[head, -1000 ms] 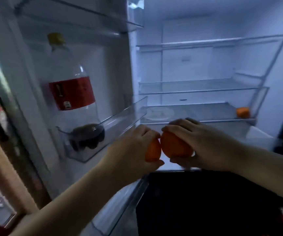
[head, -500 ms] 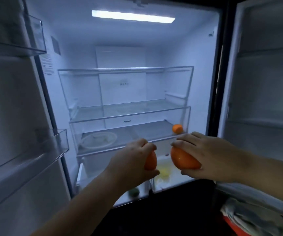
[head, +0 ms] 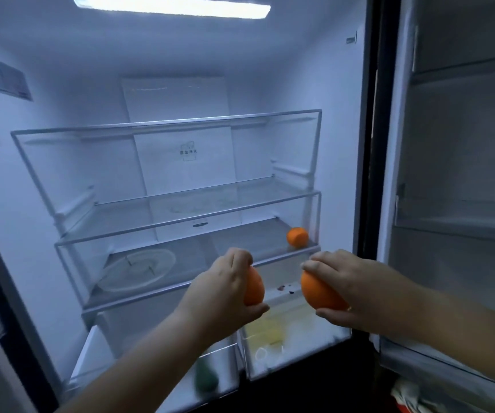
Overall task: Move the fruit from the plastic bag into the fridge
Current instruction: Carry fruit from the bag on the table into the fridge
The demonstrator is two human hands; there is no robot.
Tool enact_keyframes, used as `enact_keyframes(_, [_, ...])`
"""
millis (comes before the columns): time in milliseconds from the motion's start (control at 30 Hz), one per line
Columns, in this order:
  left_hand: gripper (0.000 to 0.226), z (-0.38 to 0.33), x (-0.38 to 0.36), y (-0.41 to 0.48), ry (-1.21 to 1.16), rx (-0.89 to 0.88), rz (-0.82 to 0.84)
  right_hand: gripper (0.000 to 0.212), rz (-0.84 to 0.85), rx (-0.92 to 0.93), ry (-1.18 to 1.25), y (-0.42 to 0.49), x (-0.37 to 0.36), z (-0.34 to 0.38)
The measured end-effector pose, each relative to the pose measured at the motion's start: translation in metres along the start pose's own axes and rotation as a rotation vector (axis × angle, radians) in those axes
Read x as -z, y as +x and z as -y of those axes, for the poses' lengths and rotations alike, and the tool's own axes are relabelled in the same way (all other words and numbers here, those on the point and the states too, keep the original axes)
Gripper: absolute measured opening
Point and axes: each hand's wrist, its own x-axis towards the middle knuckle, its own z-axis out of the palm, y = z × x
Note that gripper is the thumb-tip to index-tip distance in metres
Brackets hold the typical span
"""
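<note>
Both my hands reach toward the open fridge (head: pixel 341 150). My left hand (head: pixel 225 290) grips an orange (head: pixel 254 289) from the left side. My right hand (head: pixel 356 290) grips a second, larger orange (head: pixel 319 293) from the right. The two oranges are a small gap apart, in front of the lowest glass shelf (head: pixel 240 242). A third orange (head: pixel 297 236) sits at the right end of that shelf. The plastic bag is out of view.
A clear plate (head: pixel 139 269) lies on the left of the lowest shelf. Two drawers sit below: a dark green item (head: pixel 207 380) in the left one, a pale yellow item (head: pixel 270 332) in the right. The right door's bins (head: pixel 460 216) stand open beside my right arm.
The view has swung from the left door with its bottle to the fridge interior and closed in. Both hands have moved forward toward the lowest shelf, and the oranges have drifted apart.
</note>
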Motion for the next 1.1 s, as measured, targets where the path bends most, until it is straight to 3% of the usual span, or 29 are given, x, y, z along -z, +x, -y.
enact_keyframes(367, [0.059,0.063,-0.099,0.125,-0.082,-0.071,-0.070,0.072,0.007,-0.123,0.055,0.119,-0.091,-0.090])
enact_keyframes(500, [0.061,0.093,-0.134,0.169,-0.105,-0.076,-0.038,0.076,0.057,-0.201,0.128,0.171,-0.132,-0.120])
enact_keyframes(667, [0.081,0.124,-0.178,0.206,-0.166,0.003,0.042,0.077,0.087,-0.249,0.176,0.222,-0.178,-0.143])
enact_keyframes(833, [0.059,0.137,-0.208,0.232,-0.162,0.041,0.096,0.072,0.131,-0.229,0.189,0.254,-0.212,-0.158])
enact_keyframes(1100, [0.071,0.151,-0.244,0.272,-0.223,0.088,0.216,0.078,0.170,-0.227,0.175,0.282,-0.243,-0.178])
